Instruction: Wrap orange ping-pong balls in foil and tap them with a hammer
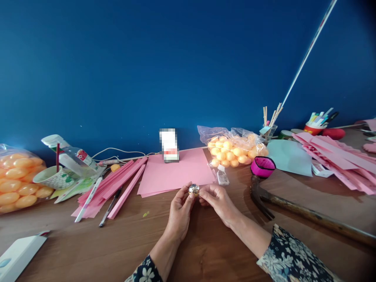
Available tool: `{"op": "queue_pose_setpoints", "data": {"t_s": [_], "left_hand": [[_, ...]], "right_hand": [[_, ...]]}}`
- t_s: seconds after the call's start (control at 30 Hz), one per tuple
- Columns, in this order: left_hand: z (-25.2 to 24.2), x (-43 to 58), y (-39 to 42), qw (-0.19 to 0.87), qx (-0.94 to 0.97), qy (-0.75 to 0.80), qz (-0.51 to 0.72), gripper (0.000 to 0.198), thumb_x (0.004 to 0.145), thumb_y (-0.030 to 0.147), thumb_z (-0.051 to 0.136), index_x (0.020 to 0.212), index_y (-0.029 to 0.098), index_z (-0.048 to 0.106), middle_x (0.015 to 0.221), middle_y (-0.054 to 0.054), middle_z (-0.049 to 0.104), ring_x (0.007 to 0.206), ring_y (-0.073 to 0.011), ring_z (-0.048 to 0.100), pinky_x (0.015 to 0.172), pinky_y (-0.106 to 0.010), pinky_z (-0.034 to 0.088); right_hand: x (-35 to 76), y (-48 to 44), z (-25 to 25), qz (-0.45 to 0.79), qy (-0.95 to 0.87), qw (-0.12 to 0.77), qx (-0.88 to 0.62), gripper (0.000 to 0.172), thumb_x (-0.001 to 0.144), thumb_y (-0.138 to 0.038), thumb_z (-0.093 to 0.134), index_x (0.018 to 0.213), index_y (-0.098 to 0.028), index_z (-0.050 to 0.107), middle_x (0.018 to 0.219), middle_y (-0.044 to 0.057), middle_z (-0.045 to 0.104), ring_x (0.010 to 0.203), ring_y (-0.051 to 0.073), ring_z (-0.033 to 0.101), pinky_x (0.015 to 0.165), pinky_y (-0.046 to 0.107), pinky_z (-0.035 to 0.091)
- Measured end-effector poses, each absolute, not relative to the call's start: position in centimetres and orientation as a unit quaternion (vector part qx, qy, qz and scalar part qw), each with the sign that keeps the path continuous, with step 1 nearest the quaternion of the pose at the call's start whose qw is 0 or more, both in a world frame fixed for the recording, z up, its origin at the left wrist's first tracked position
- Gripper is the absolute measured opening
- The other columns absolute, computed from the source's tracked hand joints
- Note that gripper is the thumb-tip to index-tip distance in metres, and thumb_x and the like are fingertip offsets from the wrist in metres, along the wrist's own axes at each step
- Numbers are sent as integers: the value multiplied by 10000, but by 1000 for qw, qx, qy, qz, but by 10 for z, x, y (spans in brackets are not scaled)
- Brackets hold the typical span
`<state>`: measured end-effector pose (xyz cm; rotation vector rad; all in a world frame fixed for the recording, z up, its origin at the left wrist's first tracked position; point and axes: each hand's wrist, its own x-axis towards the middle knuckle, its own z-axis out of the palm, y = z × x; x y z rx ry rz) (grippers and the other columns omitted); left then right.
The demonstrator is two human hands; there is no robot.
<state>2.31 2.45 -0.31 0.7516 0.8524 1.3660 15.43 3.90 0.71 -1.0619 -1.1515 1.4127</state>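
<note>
A small shiny silver ball [194, 189] is pinched between the fingertips of both my hands, just above the wooden table [205, 246]. My left hand [179, 213] grips it from the left with fingers curled. From the right, my right hand [219, 200] closes its fingertips on the same ball. Right behind the ball lies a stack of pink paper sheets [179, 171]. I cannot tell what the ball is made of.
Bags of orange balls sit at the far left [17, 184] and behind the paper [235, 149]. Pink paper strips [117, 184], pens [110, 207], a paper cup [54, 178], a pink tape roll [262, 166], a long wooden stick [308, 215] and more pink strips [337, 156] lie around.
</note>
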Motion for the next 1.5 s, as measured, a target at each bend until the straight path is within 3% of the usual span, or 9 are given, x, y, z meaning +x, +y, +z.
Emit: {"op": "queue_pose_setpoints", "data": {"t_s": [0.43, 0.67, 1.23, 1.5], "left_hand": [[-6, 23, 25, 611, 362, 404, 576, 428, 749, 261, 612, 1164, 196, 535, 1110, -74, 634, 1057, -210, 546, 961, -373, 376], [-1, 25, 24, 650, 306, 376, 585, 434, 755, 256, 609, 1175, 186, 526, 1170, -88, 590, 1076, -218, 535, 987, -401, 356], [4, 23, 25, 665, 288, 361, 586, 314, 756, 260, 612, 1052, 160, 582, 1038, -79, 630, 929, -171, 596, 848, -306, 459], [5, 23, 26, 677, 265, 348, 592, 231, 758, 254, 613, 953, 132, 629, 952, -74, 654, 861, -141, 609, 803, -258, 488]], "right_hand": [[151, 41, 7, 569, -462, 503, -458, 279, 675, -395, 680, 712, -136, 581, 601, -7, 605, 522, 105, 556, 521, 238, 491], [151, 40, 6, 564, -490, 500, -437, 246, 739, -394, 615, 731, -156, 552, 559, -34, 562, 502, 98, 530, 497, 217, 441], [153, 38, 8, 567, -554, 468, -389, 188, 793, -357, 563, 762, -176, 524, 567, -48, 512, 501, 85, 470, 481, 201, 393], [153, 38, 9, 553, -535, 506, -389, 187, 800, -353, 554, 754, -177, 509, 553, -58, 474, 478, 77, 437, 470, 203, 382]]}}
